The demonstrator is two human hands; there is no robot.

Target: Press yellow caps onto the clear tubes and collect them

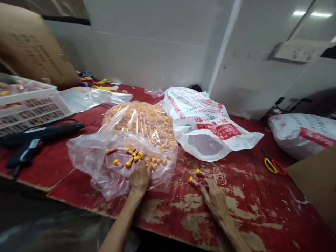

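A clear plastic bag (97, 159) lies open on the table, full of small pinkish tubes with yellow caps (147, 120). Several loose tubes (128, 162) rest on its front flap. My left hand (140, 176) reaches onto that flap, fingers curled down among the tubes; what the fingertips grip is hidden. To the right, my right hand (216, 197) is low over the bare tabletop with thumb and fingers apart. Its fingertips touch or nearly touch the ends of two tubes, one nearer (193, 182) and one farther (200, 173).
A white printed sack (210, 122) lies behind the right hand. Scissors (274, 166), another sack (301, 133) and a cardboard box (315, 185) are at the right. At the left are a black glue gun (39, 138), a white basket (55, 101) and a large carton (39, 49).
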